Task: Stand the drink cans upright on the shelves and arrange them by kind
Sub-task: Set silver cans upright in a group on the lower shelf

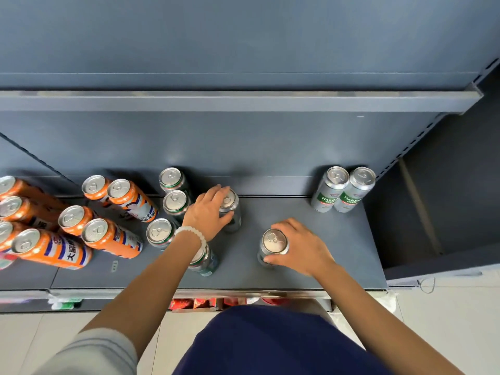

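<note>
A dark grey metal shelf (pixel 311 239) is stretching across the middle of the frame, with a second shelf (pixel 243 101) hanging above it and pale floor tiles (pixel 446 320) showing at lower right. At left, orange cans (pixel 113 239) are crowding upright together. Beside them, green-and-silver cans (pixel 176 201) are standing in a loose column, one half hidden under the left wrist with its white bead bracelet (pixel 193 234). The left hand (pixel 208 212) is curling its fingers round a silver can (pixel 231 209) at centre. The right hand (pixel 300 247) is gripping another silver can (pixel 273 246) nearer the front edge. Two Harbin beer cans (pixel 342 189) are standing touching at upper right.
</note>
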